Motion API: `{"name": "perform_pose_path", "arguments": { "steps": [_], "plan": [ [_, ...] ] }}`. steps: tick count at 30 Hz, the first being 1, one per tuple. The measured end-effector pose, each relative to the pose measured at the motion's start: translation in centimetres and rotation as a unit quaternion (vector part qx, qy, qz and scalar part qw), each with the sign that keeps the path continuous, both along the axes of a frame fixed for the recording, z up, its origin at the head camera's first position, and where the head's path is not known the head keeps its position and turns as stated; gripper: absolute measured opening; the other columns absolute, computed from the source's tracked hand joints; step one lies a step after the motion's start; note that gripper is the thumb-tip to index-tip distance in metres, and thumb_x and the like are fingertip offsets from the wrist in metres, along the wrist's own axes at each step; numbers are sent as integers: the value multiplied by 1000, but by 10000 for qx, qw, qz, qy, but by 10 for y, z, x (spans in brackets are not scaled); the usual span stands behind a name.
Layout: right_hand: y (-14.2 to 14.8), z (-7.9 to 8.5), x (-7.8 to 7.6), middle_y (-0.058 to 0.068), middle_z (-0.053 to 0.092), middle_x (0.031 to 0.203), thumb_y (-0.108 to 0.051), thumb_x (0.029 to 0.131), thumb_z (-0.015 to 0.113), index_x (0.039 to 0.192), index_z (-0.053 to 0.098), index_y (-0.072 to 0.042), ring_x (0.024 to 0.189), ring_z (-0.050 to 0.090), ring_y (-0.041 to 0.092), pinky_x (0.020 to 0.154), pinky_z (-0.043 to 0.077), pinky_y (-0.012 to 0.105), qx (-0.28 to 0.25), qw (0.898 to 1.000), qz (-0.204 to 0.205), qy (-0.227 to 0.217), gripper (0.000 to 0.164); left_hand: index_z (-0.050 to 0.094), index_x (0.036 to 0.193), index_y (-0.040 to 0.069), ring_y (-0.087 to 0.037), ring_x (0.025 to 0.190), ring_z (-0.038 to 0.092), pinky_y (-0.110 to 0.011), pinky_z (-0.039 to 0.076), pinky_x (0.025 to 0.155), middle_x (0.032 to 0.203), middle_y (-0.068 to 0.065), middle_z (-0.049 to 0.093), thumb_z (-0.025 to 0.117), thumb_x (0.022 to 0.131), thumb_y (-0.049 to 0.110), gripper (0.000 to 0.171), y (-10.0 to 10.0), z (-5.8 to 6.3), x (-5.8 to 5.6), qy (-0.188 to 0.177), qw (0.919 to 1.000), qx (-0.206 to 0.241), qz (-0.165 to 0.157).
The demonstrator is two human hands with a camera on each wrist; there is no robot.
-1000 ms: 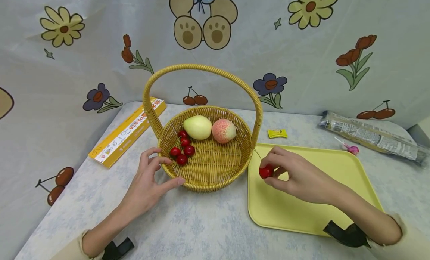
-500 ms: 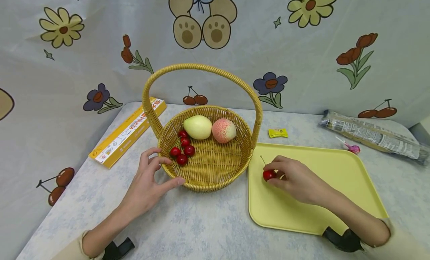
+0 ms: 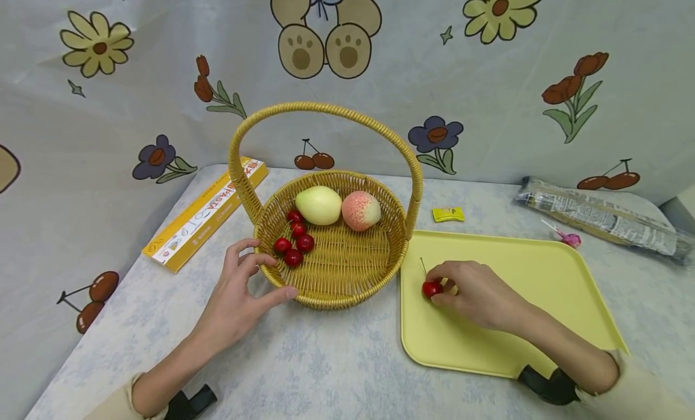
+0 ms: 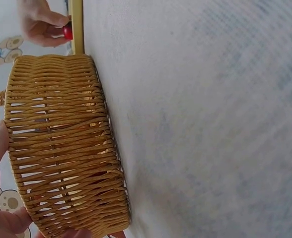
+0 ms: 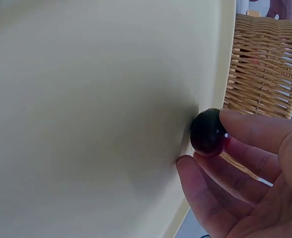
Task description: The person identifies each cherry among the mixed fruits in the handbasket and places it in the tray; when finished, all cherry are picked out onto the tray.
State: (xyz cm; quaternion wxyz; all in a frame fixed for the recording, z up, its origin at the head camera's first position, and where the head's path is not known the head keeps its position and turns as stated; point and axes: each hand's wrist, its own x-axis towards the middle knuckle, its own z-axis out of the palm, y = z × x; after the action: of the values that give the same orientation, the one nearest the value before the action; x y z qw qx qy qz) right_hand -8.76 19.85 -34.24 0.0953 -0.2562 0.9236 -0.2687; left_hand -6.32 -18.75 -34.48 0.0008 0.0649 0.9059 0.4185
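Note:
My left hand [image 3: 236, 308] holds the rim of a yellow wicker basket [image 3: 350, 269] at its near left side, thumb at the front and fingers at the left. Inside the basket lie several red cherries [image 3: 294, 258], a pale yellow-green fruit [image 3: 319, 206] and a pink speckled peach [image 3: 361, 212]. To its right, my right hand [image 3: 483, 296] pinches one red cherry [image 3: 432, 288], its stem pointing up, close over the left part of a yellow tray [image 3: 543, 281]. In the right wrist view, thumb and fingers meet around this dark-looking cherry [image 5: 208, 133], with fingertips right at the tray surface.
A yellow pasta box [image 3: 203, 218] lies behind the basket's left side. The basket's tall handle [image 3: 326, 108] arches overhead. Beyond the tray are a small yellow packet [image 3: 448, 215], a pink lollipop [image 3: 570, 240] and a long clear-wrapped package [image 3: 602, 218]. A patterned cloth hangs behind.
My right hand has moved slightly down and to the right with the cherry, from beside the basket to low over the tray. The left hand stays at the basket rim.

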Motion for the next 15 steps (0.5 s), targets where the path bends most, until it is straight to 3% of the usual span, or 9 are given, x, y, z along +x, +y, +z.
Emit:
{"name": "perform_pose_path", "arguments": {
  "steps": [10,15],
  "plan": [
    [3,1,-1,-5,69,97,-7,83,79,106,71,-10,83,66,11,72,53,33,1,9998,86,-181,24,59,114,9,-43,124,45,-60,41,95,150,-5,22,80,82,45,53,0,2,0,-53,10000,57,6],
    [6,5,3,1,70,104,-12,84,79,113,70,-6,84,65,13,72,53,36,160,9999,24,-19,31,59,115,8,-43,124,45,-60,41,95,150,-5,21,80,82,45,53,0,1,0,-46,10000,75,-23]
  ]
}}
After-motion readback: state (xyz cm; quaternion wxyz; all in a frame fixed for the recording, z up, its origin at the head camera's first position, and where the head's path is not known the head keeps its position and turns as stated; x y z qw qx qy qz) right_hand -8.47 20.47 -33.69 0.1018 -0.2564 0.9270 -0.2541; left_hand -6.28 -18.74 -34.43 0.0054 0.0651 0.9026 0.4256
